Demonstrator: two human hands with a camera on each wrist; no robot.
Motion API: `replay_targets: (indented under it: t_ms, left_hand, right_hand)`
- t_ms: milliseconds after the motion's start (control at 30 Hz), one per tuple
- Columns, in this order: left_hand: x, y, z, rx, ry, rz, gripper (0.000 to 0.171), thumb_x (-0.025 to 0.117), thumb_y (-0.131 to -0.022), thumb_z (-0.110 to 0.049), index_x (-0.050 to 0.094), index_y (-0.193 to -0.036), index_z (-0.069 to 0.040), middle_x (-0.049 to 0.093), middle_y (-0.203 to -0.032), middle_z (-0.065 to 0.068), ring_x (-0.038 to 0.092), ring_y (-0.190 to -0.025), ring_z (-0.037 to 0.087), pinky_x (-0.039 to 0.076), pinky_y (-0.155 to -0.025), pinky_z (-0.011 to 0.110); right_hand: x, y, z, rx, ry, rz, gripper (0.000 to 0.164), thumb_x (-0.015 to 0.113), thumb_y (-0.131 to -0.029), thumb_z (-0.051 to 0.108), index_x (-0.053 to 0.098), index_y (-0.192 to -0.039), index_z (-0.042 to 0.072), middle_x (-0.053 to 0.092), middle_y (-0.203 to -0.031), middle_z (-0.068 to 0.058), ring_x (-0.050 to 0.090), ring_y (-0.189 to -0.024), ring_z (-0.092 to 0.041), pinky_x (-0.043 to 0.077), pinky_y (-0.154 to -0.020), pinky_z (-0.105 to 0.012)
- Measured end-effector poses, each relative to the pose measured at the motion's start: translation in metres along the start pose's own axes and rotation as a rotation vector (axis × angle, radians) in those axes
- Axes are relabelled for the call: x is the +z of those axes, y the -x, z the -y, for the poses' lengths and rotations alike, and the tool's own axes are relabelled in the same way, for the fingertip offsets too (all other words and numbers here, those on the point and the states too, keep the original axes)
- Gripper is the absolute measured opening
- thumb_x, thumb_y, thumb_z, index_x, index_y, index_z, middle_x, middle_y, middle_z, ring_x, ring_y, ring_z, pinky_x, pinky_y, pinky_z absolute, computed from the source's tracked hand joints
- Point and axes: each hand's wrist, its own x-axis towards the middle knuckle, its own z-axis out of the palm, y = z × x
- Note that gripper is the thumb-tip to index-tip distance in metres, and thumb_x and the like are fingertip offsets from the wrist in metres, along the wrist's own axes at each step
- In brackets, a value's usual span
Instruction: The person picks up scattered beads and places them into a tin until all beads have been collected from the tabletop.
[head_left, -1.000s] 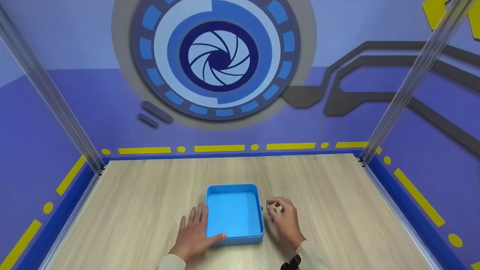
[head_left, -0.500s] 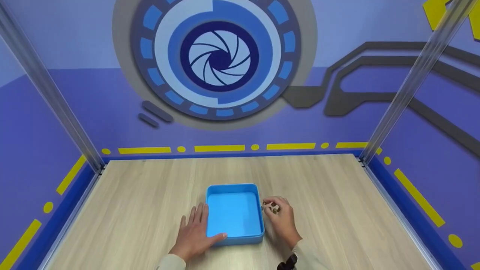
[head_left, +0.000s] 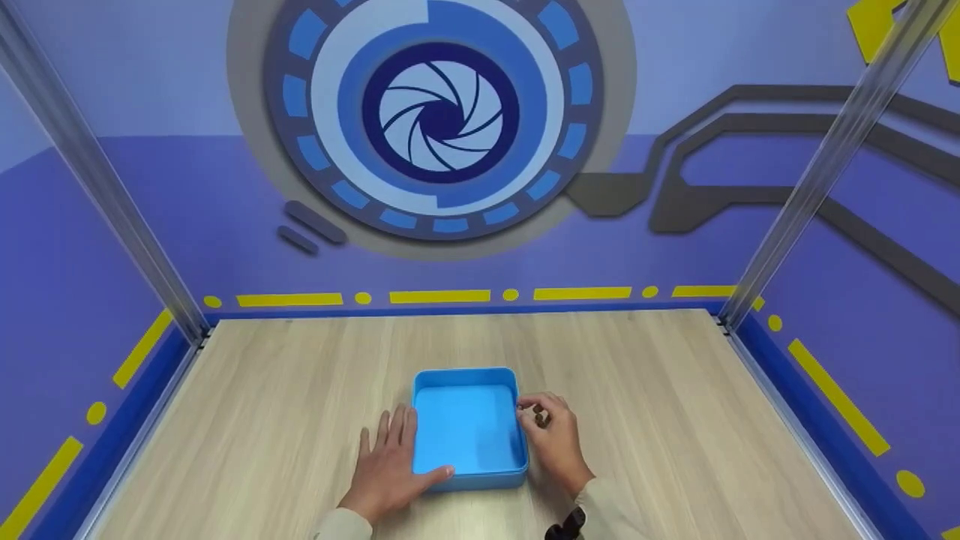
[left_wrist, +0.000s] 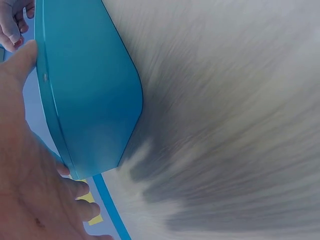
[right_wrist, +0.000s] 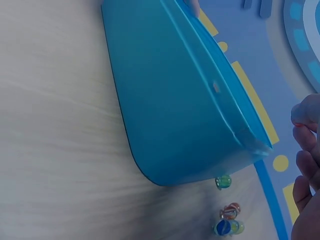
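Tabletop [head_left: 292,382] bears blue box [head_left: 461,431]; left hand [head_left: 388,466] touching; right hand [head_left: 551,436] pinching something reddish [right_wrist: 298,124].

Pale wood-grained table [head_left: 300,390]; a blue box [head_left: 480,481] sits on it; coloured, glassy marbles [right_wrist: 223,181] lie beside the box.

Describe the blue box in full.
The blue box is square and open-topped, with upright walls, rounded corners and a banded rim bearing small pale marks. Its smooth surface looks like painted metal or hard plastic. It sits flat on the wood-grain table, with no lid on. The left hand rests against its left side, thumb over the near rim; the right hand is at the right rim, contact unclear.
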Motion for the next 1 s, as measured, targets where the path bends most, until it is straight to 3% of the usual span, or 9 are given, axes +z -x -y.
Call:
replay_targets:
  t_ms: [200, 433, 700, 1000]
  left_hand:
    - [0.002, 0.000, 0.000, -0.007, -0.030, -0.016, 0.116, 0.053, -0.071, -0.084, 0.025, -0.153, -0.008, 0.024, -0.160, 0.015, 0.018, -0.148, 0.041, 0.011, -0.112, 0.071]
    - [0.001, 0.002, -0.001, -0.010, -0.073, -0.019, 0.114, 0.051, -0.071, -0.085, 0.025, -0.153, -0.010, 0.023, -0.161, 0.014, 0.018, -0.147, 0.042, 0.011, -0.112, 0.071]
    - [0.001, 0.003, -0.001, -0.007, -0.063, -0.018, 0.114, 0.051, -0.071, -0.086, 0.025, -0.154, -0.011, 0.023, -0.161, 0.014, 0.017, -0.147, 0.043, 0.009, -0.111, 0.072]
    - [0.001, 0.003, -0.001, -0.013, -0.054, -0.017, 0.115, 0.051, -0.070, -0.086, 0.025, -0.154, -0.011, 0.023, -0.161, 0.014, 0.017, -0.147, 0.043, 0.009, -0.111, 0.072]
  right_hand:
    - [0.007, 0.001, 0.005, -0.025, -0.004, 0.009, 0.016, 0.069, -0.089, 0.016, 0.071, -0.105, 0.019, 0.064, -0.097, 0.009, 0.055, -0.094, -0.014, 0.049, -0.079, -0.025]
    - [0.015, 0.003, 0.011, -0.037, -0.029, 0.036, 0.016, 0.071, -0.088, 0.018, 0.070, -0.103, 0.023, 0.065, -0.100, 0.008, 0.057, -0.099, -0.027, 0.050, -0.082, -0.035]
    - [0.023, 0.003, 0.013, -0.070, -0.026, 0.035, 0.016, 0.071, -0.088, 0.017, 0.071, -0.104, 0.018, 0.067, -0.099, 0.006, 0.059, -0.097, -0.024, 0.052, -0.085, -0.046]
    - [0.028, 0.002, 0.015, -0.105, -0.052, 0.043, 0.015, 0.071, -0.087, 0.016, 0.070, -0.101, 0.021, 0.067, -0.098, 0.006, 0.060, -0.099, -0.029, 0.051, -0.088, -0.047]
